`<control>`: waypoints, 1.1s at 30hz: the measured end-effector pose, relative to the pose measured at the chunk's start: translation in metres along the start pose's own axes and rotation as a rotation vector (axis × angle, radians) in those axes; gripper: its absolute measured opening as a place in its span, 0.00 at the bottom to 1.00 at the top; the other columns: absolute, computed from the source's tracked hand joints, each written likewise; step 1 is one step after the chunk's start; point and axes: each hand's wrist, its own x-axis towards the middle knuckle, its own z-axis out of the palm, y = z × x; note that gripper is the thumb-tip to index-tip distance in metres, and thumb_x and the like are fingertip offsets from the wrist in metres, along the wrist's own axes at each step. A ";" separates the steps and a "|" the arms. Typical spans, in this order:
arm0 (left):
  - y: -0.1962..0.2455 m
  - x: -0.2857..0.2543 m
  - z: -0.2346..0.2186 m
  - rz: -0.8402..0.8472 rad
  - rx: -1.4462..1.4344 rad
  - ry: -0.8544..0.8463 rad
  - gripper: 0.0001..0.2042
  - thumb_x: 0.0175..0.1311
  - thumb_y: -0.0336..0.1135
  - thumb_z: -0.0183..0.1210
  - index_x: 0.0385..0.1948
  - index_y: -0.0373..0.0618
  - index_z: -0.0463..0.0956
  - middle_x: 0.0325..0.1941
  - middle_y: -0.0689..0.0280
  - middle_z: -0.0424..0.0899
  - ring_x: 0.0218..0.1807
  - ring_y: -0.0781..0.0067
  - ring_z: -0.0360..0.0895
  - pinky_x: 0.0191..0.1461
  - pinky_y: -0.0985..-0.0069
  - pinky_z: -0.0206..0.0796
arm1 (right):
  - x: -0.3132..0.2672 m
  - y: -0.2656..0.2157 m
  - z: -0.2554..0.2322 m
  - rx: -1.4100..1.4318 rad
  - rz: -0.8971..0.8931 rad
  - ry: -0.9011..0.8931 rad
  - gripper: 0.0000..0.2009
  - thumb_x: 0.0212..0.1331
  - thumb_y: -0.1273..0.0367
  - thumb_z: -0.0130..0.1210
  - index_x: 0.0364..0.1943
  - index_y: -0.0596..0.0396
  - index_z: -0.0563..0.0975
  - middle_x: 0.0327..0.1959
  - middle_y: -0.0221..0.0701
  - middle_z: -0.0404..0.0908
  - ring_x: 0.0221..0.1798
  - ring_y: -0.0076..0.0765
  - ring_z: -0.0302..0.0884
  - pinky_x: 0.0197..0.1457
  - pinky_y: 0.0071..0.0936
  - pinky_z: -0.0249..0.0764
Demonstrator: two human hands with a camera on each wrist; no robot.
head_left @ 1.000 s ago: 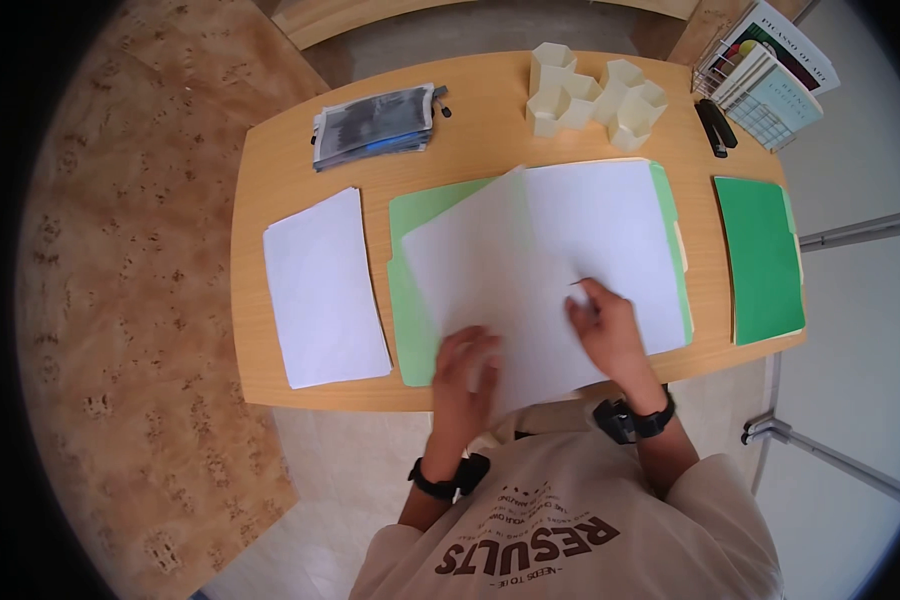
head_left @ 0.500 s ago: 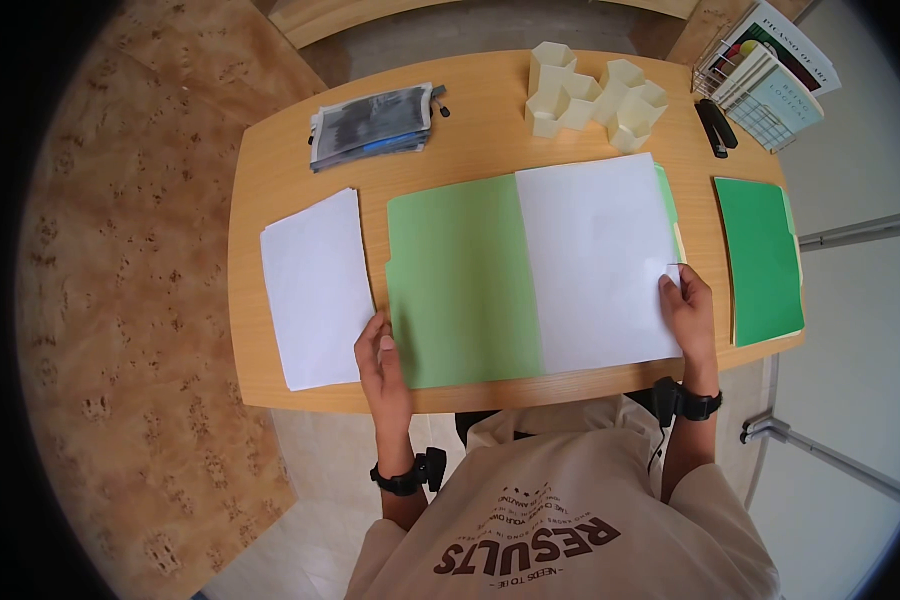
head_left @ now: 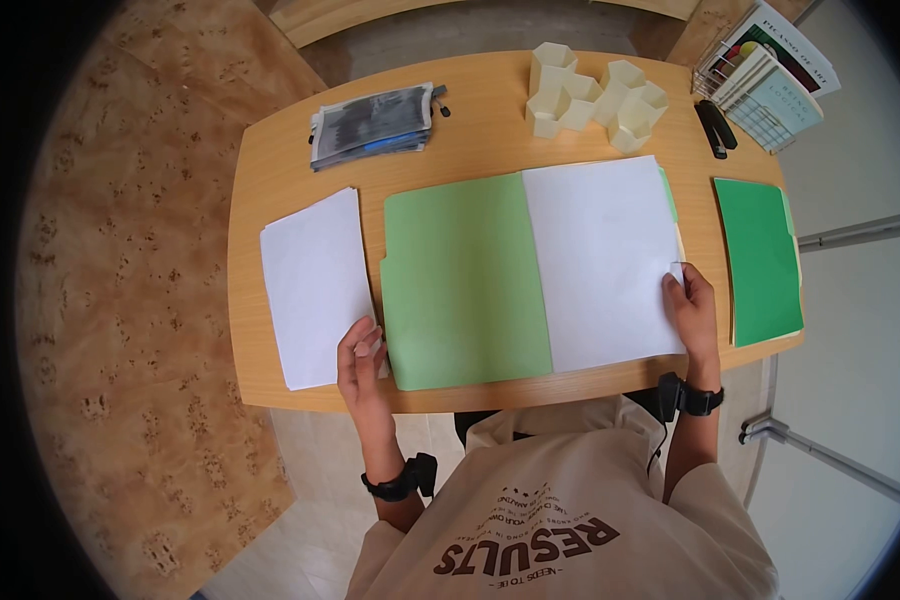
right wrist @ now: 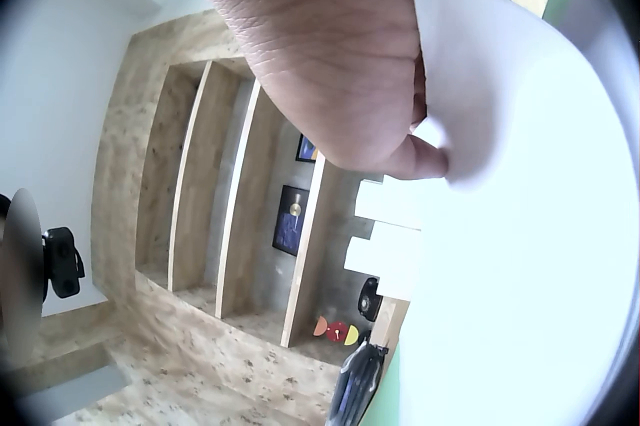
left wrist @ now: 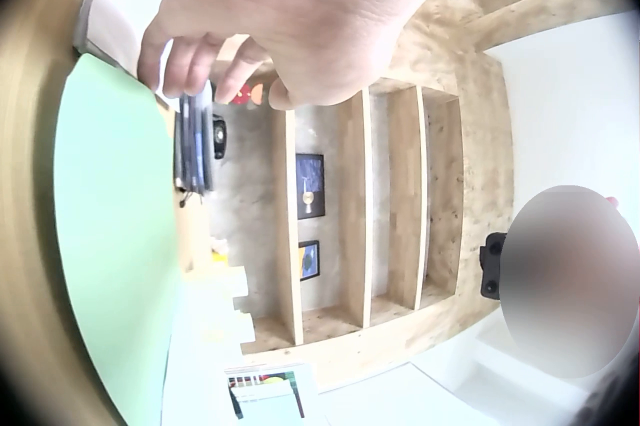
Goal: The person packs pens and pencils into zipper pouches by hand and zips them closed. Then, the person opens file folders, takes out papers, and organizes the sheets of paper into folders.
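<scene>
An open light green folder [head_left: 460, 290] lies on the desk, its right half covered by white paper [head_left: 605, 270]. My right hand [head_left: 692, 312] grips the right edge of that paper, the thumb on top, as the right wrist view also shows with the paper [right wrist: 530, 226] bent up by the hand [right wrist: 340, 56]. My left hand [head_left: 363, 375], fingers loosely bent, is at the folder's lower left edge, over the corner of a white paper stack [head_left: 320, 290]. In the left wrist view the hand [left wrist: 290, 16] is above the green folder [left wrist: 115, 226], holding nothing visible.
A dark green folder [head_left: 763, 262] lies at the right. Along the back are zippered pouches [head_left: 373, 125], cream hexagonal holders [head_left: 630, 103], a black stapler [head_left: 716, 128] and a wire rack with books [head_left: 770, 95]. The desk's front edge [head_left: 500, 398] runs near the body.
The loose sheet that was tilted over the folder now lines up on its right half. My hands have moved apart to either side, and the left has drifted slightly further left.
</scene>
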 end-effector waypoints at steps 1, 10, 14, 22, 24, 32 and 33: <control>0.001 0.000 -0.001 0.000 0.000 0.000 0.23 0.81 0.47 0.47 0.64 0.37 0.72 0.67 0.55 0.75 0.69 0.58 0.73 0.71 0.60 0.68 | 0.000 0.000 0.000 -0.025 0.000 -0.007 0.09 0.70 0.72 0.54 0.47 0.65 0.79 0.30 0.23 0.77 0.33 0.16 0.67 0.38 0.19 0.68; 0.021 -0.005 -0.007 0.027 -0.200 0.013 0.19 0.80 0.41 0.49 0.63 0.39 0.72 0.64 0.60 0.77 0.64 0.66 0.75 0.67 0.64 0.69 | 0.005 0.014 0.001 -0.008 -0.001 -0.004 0.10 0.70 0.71 0.55 0.47 0.65 0.80 0.31 0.25 0.79 0.34 0.18 0.69 0.40 0.21 0.70; 0.021 -0.002 -0.011 0.107 -0.453 -0.113 0.20 0.77 0.43 0.51 0.60 0.38 0.71 0.56 0.60 0.76 0.56 0.68 0.75 0.61 0.67 0.68 | 0.006 0.021 -0.003 -0.050 0.020 -0.008 0.10 0.70 0.70 0.55 0.47 0.65 0.80 0.31 0.25 0.79 0.35 0.20 0.70 0.41 0.22 0.71; 0.033 -0.017 0.030 0.104 -0.913 -0.284 0.19 0.75 0.40 0.53 0.60 0.38 0.68 0.55 0.59 0.75 0.57 0.67 0.75 0.61 0.66 0.70 | 0.006 0.021 0.003 -0.003 0.011 0.015 0.09 0.70 0.70 0.56 0.45 0.64 0.80 0.29 0.25 0.77 0.34 0.19 0.68 0.39 0.22 0.69; 0.019 -0.017 0.039 0.099 -0.839 -0.560 0.24 0.76 0.44 0.51 0.66 0.38 0.65 0.62 0.57 0.75 0.63 0.63 0.75 0.66 0.62 0.70 | 0.006 0.021 0.002 -0.012 0.025 0.007 0.09 0.70 0.70 0.56 0.45 0.64 0.80 0.29 0.24 0.77 0.34 0.19 0.68 0.39 0.22 0.69; 0.018 -0.042 0.099 0.401 0.242 -0.798 0.21 0.73 0.33 0.55 0.66 0.40 0.71 0.64 0.47 0.74 0.66 0.46 0.73 0.70 0.58 0.65 | 0.006 0.021 0.001 0.001 0.031 0.000 0.09 0.70 0.70 0.56 0.45 0.64 0.79 0.29 0.23 0.76 0.33 0.18 0.66 0.38 0.21 0.67; 0.013 -0.043 0.103 0.389 0.275 -0.822 0.23 0.73 0.37 0.57 0.67 0.42 0.71 0.66 0.47 0.73 0.65 0.43 0.73 0.69 0.55 0.66 | 0.006 0.022 0.001 -0.003 0.034 -0.002 0.09 0.70 0.70 0.56 0.45 0.64 0.79 0.29 0.23 0.76 0.33 0.17 0.66 0.37 0.21 0.67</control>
